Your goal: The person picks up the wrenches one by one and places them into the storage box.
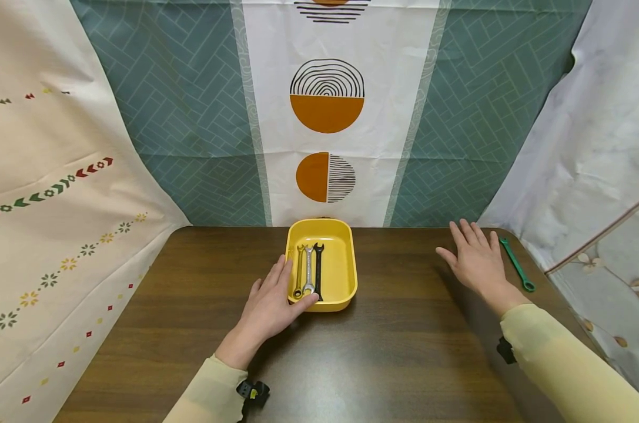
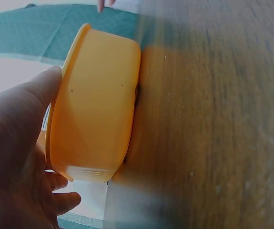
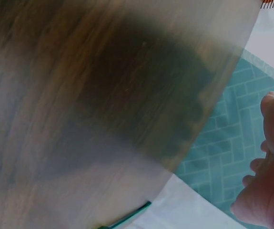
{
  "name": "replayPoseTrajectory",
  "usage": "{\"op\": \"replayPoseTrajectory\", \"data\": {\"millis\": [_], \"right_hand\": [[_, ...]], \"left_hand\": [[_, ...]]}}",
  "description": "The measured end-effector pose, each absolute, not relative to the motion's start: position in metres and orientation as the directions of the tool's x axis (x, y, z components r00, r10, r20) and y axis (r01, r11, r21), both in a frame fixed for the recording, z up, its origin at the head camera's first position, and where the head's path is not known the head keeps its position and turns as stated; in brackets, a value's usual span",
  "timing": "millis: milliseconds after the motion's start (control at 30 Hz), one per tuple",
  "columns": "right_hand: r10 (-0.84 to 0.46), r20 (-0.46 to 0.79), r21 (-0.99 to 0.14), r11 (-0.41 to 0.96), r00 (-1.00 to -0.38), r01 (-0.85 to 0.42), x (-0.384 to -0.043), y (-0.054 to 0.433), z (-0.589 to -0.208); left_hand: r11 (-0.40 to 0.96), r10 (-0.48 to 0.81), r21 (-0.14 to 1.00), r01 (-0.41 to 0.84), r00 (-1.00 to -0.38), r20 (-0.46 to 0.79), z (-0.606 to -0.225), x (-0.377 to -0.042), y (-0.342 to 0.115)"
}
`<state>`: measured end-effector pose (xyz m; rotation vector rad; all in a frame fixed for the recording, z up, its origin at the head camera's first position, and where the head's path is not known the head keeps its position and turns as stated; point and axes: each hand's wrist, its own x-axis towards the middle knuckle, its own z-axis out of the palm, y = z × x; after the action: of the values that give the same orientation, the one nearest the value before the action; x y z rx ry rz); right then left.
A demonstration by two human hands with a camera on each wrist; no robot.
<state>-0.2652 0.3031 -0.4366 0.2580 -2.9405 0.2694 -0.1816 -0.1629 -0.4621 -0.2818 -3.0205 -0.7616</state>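
Observation:
A yellow plastic tray stands near the far edge of the table. Side by side in its left half lie a gold-coloured wrench, a silver wrench and a black wrench. My left hand is at the tray's near left corner, thumb over the front rim and fingers extended along the left side. The left wrist view shows the thumb against the rim of the tray. Fingers spread, my right hand hovers above the table, holding nothing. Just right of it lies a green wrench.
The dark wooden table ends at a patterned curtain behind the tray. Light cloths hang on the left and right sides. In the right wrist view, the green wrench shows at the bottom edge. Each wrist carries a black strap.

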Motion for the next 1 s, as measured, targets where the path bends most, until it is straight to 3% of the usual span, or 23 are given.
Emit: {"op": "replayPoseTrajectory", "data": {"millis": [1000], "right_hand": [[-0.132,0.185,-0.143,0.977,-0.974,-0.159,-0.266,0.339,-0.442]], "left_hand": [[0.861,0.163,0.48,0.17,-0.985,0.056,-0.459,-0.18,-0.162]]}}
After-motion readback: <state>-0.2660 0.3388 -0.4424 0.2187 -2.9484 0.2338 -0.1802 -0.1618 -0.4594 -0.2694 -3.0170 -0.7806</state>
